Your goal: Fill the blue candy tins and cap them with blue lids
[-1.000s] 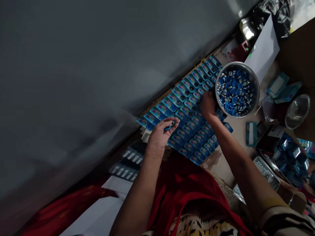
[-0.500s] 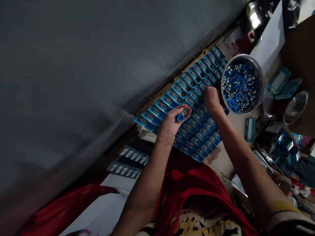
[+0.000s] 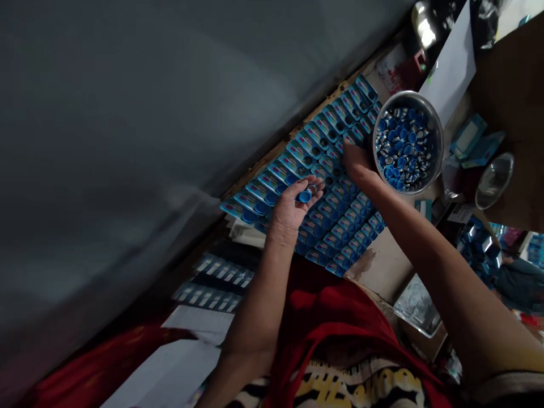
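Observation:
Rows of blue printed packs lie side by side on the table, several with blue round caps in their holes and others with dark holes. My left hand is palm up above them, fingers curled around a few blue and silver caps. Over the upper rows is my right hand, knuckles up with its fingers bent down toward the packs; its fingertips are hidden. Just right of that hand stands a metal bowl holding many loose blue and silver caps.
A grey sheet borders the table on the left. At the right are a clear oval bowl, small teal boxes and cardboard. A clear tray lies below my right forearm. More packs sit at lower left.
The whole view has shifted, so the packs and bowl appear slightly farther left. My right hand has turned a little over the upper rows. My left hand still holds the caps.

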{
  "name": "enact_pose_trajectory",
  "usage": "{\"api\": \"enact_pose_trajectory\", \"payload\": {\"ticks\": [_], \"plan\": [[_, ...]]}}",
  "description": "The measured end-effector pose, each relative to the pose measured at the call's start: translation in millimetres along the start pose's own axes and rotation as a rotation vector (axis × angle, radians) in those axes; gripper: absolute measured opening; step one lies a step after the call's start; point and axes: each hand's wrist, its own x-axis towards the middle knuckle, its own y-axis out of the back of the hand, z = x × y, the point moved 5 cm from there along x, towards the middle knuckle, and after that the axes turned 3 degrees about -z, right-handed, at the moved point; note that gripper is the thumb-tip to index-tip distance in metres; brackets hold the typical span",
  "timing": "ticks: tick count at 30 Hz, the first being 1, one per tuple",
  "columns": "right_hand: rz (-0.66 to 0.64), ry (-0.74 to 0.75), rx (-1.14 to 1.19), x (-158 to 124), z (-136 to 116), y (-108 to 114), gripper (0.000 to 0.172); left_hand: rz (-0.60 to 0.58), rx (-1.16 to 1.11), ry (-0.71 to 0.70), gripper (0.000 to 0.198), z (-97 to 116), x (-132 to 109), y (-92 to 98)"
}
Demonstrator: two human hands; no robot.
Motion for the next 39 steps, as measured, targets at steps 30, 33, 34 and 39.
{"api": "enact_pose_trajectory", "payload": {"ticks": [30,33,34,39], "plan": [[0.004,0.158,0.219,-157.6,-13.2,-51.5,0.026,-0.004,0.151,0.102,0.038,-57.3,-0.5,-14.0],[-0.048,0.139,0.204,-159.8,-11.3,-45.6,0.022,-0.016,0.14,0.128,0.041,-59.6,-3.2,-14.7],[-0.063,0.146,0.186,-161.1,-10.8,-43.6,0.022,-0.019,0.136,0.132,0.042,-60.2,-4.3,-15.2],[-0.09,0.217,-0.043,-166.0,-12.6,-37.1,0.022,-0.035,0.117,0.16,0.043,-65.6,-4.9,-15.6]]}}
